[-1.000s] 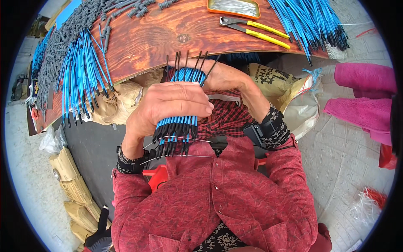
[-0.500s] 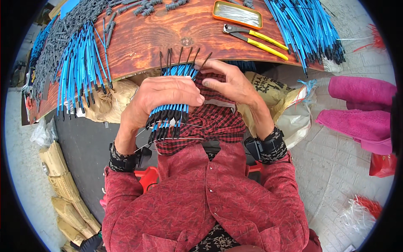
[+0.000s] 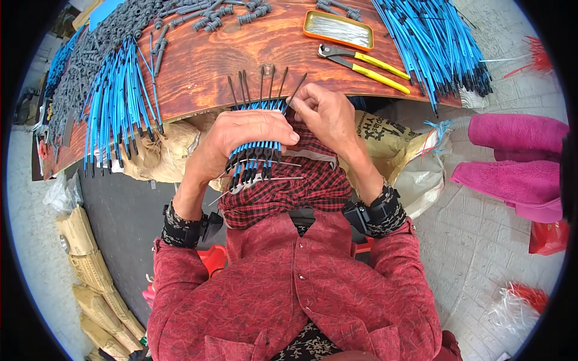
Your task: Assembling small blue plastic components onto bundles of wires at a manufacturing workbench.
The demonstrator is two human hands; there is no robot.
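Note:
My left hand [image 3: 256,129] is wrapped over a row of thin blue rods [image 3: 257,150] with black ends, held above my lap. Thin metal wires run crosswise at the row's near end, and several black tips fan out on the far side. At the right edge of the row, my right hand [image 3: 326,119] is closed, thumb and forefinger pinching by the outermost black-tipped rod [image 3: 294,90]. The left fingers under the row are hidden.
On the wooden table [image 3: 241,57] lie yellow-handled pincers [image 3: 367,67], an orange-rimmed tray [image 3: 338,30] of metal pins, and grey plastic pieces [image 3: 84,72]. More blue rods stand in bunches at left [image 3: 120,99] and right [image 3: 427,48]. A sack [image 3: 415,162] sits below the table.
The left hand and its row of rods have shifted slightly right. The right thumb and forefinger, spread apart before, have come together by the rightmost rod.

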